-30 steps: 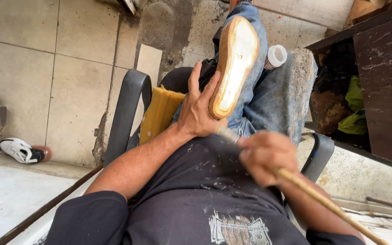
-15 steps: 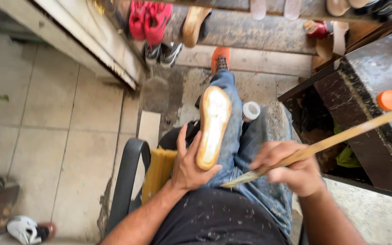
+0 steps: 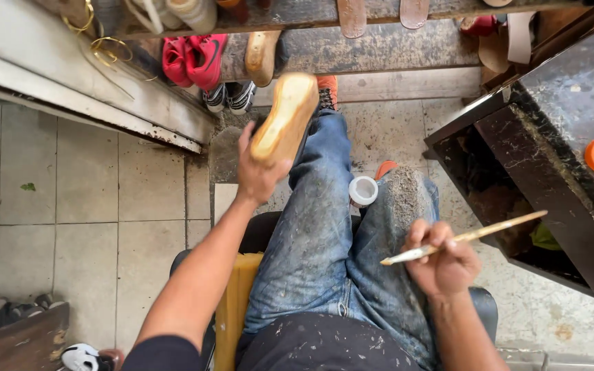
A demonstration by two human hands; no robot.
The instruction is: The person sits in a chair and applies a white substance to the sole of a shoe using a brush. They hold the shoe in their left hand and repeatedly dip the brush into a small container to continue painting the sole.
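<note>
Two hands apart: left hand (image 3: pixel 259 175) grips shoe sole (image 3: pixel 284 118) raised ahead; right hand (image 3: pixel 443 261) clamps brush (image 3: pixel 463 238).

A single view from a camera worn on the person's head, looking steeply down over their own lap. The jeans (image 3: pixel 324 240) fill the lower centre, close to the lens, with both forearms entering from the bottom edge. Beyond the jeans, toward the top of the frame, the view reaches a low shelf (image 3: pixel 379 48) with shoes, farther off. Left of the jeans lies tiled floor (image 3: pixel 70 199); right of them stands a dark cabinet (image 3: pixel 558 130), cut by the frame edge.
</note>
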